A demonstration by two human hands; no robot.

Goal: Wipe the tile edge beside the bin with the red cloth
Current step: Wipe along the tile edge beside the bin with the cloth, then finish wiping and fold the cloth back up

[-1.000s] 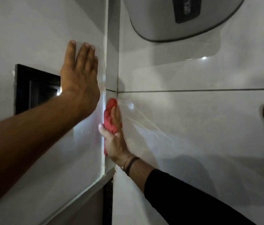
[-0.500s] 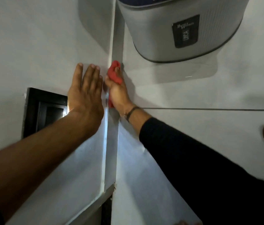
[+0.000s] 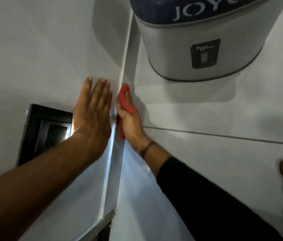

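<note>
Red cloth (image 3: 126, 101), bunched under right hand (image 3: 130, 120), fingers clamped on it, pressed into tile edge (image 3: 123, 66) just below grey bin (image 3: 201, 54). Left hand (image 3: 93, 110) spread flat on wall tile, holding nothing. Risks: knuckles knocking bin, cloth sliding off ridge.

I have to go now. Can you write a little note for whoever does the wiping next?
Left hand: open, flat on the wall tile, holding nothing.
Right hand: gripping the red cloth, pressed on the tile edge.
The bin stands just right of the edge, beyond the cloth.
Done: I cannot tell how much is clean.
Left: probably the stretch beside the bin.
</note>
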